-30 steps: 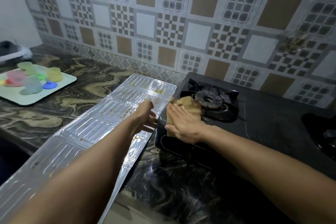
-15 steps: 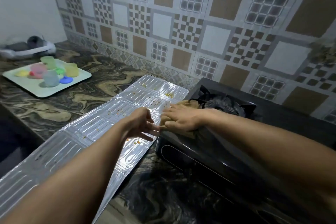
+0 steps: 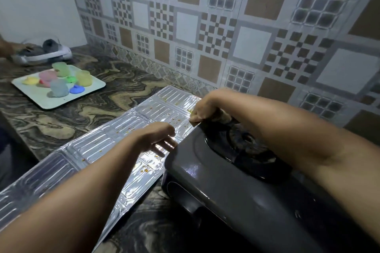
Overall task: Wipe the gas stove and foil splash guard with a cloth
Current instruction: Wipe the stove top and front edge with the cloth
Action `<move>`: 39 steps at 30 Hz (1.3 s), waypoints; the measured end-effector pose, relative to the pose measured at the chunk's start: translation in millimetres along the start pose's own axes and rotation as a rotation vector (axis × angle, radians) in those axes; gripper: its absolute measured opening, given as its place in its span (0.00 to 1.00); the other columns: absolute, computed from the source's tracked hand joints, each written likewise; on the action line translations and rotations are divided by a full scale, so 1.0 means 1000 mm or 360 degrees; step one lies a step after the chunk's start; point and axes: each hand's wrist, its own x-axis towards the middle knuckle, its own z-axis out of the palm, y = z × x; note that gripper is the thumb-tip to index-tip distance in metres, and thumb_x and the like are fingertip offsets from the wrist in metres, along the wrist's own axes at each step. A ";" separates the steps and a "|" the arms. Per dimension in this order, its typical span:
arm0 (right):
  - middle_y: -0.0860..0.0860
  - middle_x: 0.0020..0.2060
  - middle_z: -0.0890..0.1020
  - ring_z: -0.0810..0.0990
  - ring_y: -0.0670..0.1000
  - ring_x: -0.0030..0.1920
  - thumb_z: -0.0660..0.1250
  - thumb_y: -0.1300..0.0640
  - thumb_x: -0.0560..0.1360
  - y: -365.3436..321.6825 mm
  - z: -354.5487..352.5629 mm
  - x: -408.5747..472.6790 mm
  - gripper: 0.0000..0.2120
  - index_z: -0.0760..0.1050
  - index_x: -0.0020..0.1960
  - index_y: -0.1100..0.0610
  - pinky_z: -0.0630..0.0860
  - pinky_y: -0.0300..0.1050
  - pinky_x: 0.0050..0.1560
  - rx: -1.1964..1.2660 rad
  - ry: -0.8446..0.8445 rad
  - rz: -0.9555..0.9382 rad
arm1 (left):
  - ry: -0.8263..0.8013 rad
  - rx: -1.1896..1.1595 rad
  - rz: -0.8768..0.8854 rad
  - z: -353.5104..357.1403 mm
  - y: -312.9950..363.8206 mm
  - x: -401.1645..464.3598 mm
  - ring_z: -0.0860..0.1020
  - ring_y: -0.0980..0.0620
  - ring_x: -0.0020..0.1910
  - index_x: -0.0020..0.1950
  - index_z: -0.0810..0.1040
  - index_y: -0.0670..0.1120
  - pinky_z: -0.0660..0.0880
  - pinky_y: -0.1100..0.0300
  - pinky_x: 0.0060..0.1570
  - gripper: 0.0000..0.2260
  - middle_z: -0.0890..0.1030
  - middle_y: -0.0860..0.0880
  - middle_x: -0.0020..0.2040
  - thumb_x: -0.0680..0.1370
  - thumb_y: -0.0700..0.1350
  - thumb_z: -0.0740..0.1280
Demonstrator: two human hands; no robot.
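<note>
Right now the right hand (image 3: 202,112) grips a bunched brown cloth (image 3: 224,116) at the far left corner of the gas stove (image 3: 236,191), its fingers curled down over the wad so that only a scrap of fabric shows behind the knuckles. That corner is the one that touches the foil splash guard (image 3: 98,146), and the whole coming move seems to turn on this: the soiled foil lies directly to the left of the cloth hand, just across the stove's edge.

The guard lies flat on the marbled tabletop (image 3: 61,121). Its long axis runs from the far end by the tiled wall (image 3: 226,37) back toward the person's near left, so a wipe would likely travel along that diagonal. Orange specks dot the far panels, nearest the cloth.

The left hand (image 3: 159,137) rests on or just above the foil beside the stove's left edge, fingers relaxed and spread, holding nothing; whether it actually presses the sheet cannot be told. It is the nearer hand to the guard and looks placed to steady the thin foil, though it also sits in the path of a stroke down the sheet.

The burner (image 3: 244,141) lies just right of the cloth. Well apart on the left stands a pale tray (image 3: 90,90) carrying small coloured cups.
</note>
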 end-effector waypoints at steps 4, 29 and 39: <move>0.52 0.52 0.76 0.73 0.51 0.51 0.61 0.58 0.80 0.013 0.000 0.000 0.15 0.73 0.66 0.56 0.71 0.48 0.55 0.0079 -0.0094 -0.0308 | 0.0015 0.0094 0.0026 0.013 0.020 0.007 0.79 0.47 0.39 0.55 0.79 0.39 0.76 0.53 0.44 0.11 0.81 0.44 0.41 0.77 0.39 0.61; 0.53 0.73 0.68 0.66 0.55 0.71 0.55 0.69 0.79 0.160 0.056 0.022 0.25 0.63 0.74 0.55 0.60 0.44 0.69 0.0856 0.0581 -0.0078 | 0.0742 0.1245 0.0966 0.094 0.097 0.071 0.70 0.43 0.68 0.70 0.71 0.45 0.67 0.50 0.67 0.19 0.73 0.43 0.69 0.79 0.47 0.59; 0.51 0.72 0.68 0.67 0.51 0.69 0.57 0.60 0.82 0.234 0.143 -0.069 0.23 0.61 0.76 0.51 0.60 0.40 0.68 0.1011 0.0493 0.0168 | 0.0604 0.1690 0.1014 0.120 0.094 0.082 0.55 0.51 0.78 0.74 0.63 0.50 0.54 0.39 0.72 0.21 0.60 0.54 0.78 0.82 0.52 0.53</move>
